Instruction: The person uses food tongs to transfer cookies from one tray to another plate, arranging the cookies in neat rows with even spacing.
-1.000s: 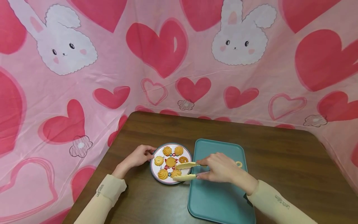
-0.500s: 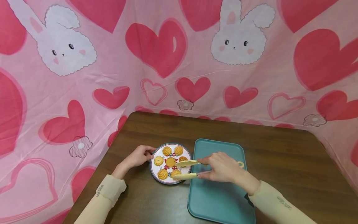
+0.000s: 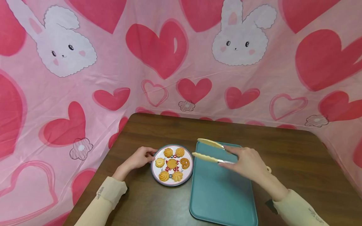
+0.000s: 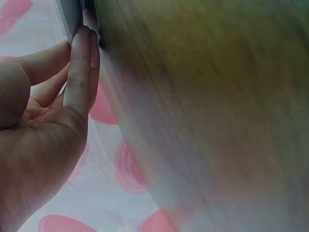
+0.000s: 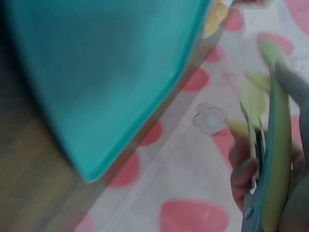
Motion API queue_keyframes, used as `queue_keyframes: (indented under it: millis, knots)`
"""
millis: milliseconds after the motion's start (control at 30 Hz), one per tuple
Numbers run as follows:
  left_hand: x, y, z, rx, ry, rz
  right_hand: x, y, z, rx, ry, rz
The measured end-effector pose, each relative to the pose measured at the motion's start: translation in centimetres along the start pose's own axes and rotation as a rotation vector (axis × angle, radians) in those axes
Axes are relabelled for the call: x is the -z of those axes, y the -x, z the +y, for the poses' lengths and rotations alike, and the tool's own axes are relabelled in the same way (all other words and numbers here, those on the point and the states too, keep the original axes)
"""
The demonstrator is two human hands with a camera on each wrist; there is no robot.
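My left hand (image 3: 141, 157) pinches the left rim of a round white plate (image 3: 188, 174) with a blue edge. In the left wrist view, the thumb lies on one face of the plate (image 4: 70, 14) and straight fingers on the other. Several cookies (image 3: 164, 176) sit on it, some swirled, and a pretzel-shaped one (image 3: 185, 163) lies at its right. My right hand (image 3: 249, 161) holds a pair of pale yellow tongs (image 3: 205, 157) over the tray. Their arms stand spread, with nothing between the tips. The right wrist view shows fingers wrapped along the tongs (image 5: 277, 159).
A teal rectangular tray (image 3: 223, 194) lies right beside the plate, under the tongs. Both rest on a dark brown wooden table (image 3: 297, 163). A pink cloth (image 3: 198, 72) with hearts and rabbits hangs behind and around the table.
The tongs have lifted from over the right cookies and moved right and back, over the tray's far part, with no cookie between them. The left hand keeps its hold on the plate.
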State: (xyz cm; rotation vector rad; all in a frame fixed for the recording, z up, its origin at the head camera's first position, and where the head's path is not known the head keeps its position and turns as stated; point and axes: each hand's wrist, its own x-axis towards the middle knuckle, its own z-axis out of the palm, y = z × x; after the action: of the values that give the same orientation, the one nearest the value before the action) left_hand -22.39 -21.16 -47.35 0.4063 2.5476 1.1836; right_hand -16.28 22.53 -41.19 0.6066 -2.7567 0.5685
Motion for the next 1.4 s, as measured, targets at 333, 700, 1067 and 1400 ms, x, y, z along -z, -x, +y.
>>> queue_keyframes:
  millis: [333, 700, 1067, 1400]
  knots:
    - [0.2, 0.0, 0.1, 0.023, 0.004, 0.010, 1.6, 3.4, 5.0, -0.414, -0.139, 0.212]
    - [0.2, 0.0, 0.3, 0.026, 0.004, 0.005, 1.5, 7.5, 9.3, -0.693, -0.181, 0.182]
    - [0.2, -0.1, 0.3, 0.023, 0.002, 0.003, -0.2, 11.0, 10.6, -0.805, -0.277, 0.149]
    - [0.1, -0.2, -0.1, 0.033, 0.000, 0.004, -1.0, 11.7, 10.5, -0.883, -0.272, 0.145]
